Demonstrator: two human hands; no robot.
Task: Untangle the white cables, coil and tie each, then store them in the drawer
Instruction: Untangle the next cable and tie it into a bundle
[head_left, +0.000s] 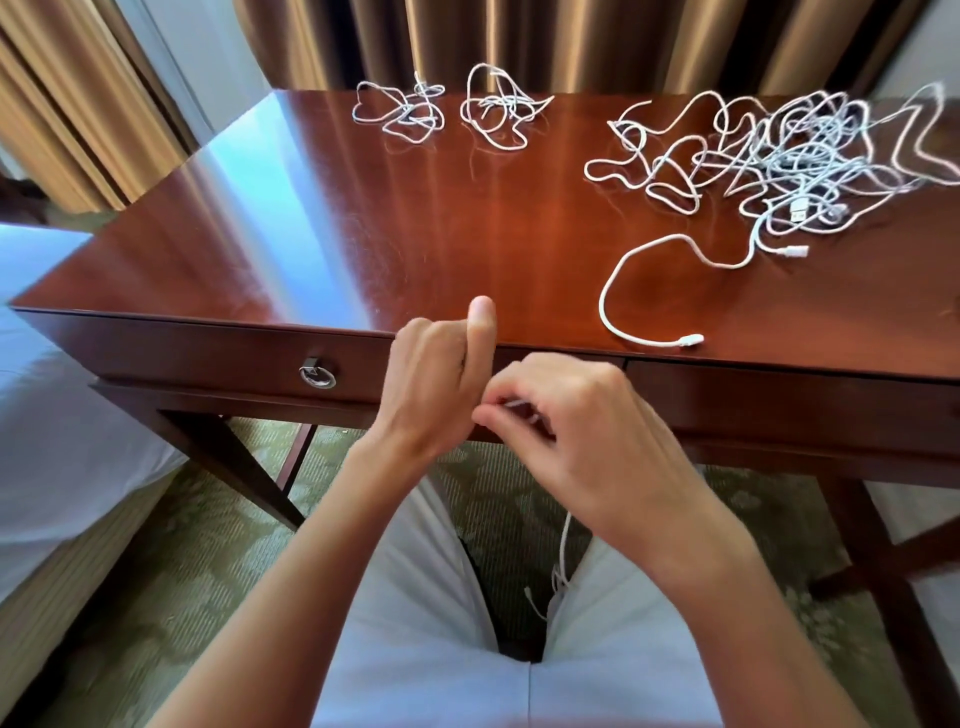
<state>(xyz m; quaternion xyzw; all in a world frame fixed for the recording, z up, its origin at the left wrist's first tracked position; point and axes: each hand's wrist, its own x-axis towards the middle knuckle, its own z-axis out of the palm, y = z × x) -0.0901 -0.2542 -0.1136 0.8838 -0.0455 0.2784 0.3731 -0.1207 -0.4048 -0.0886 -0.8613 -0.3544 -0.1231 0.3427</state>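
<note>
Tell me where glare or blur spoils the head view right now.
Head view: pale window glare washes the desk top at left; the big cable tangle is motion-smeared at far right; the right hand is slightly blurred, the cable in it hard to trace.

The person wears pale, white-looking trousers (426, 649) that cover both legs. Both forearms are bare, with no sleeves in view. The left hand (441, 374) and right hand (576, 421) wear nothing.
</note>
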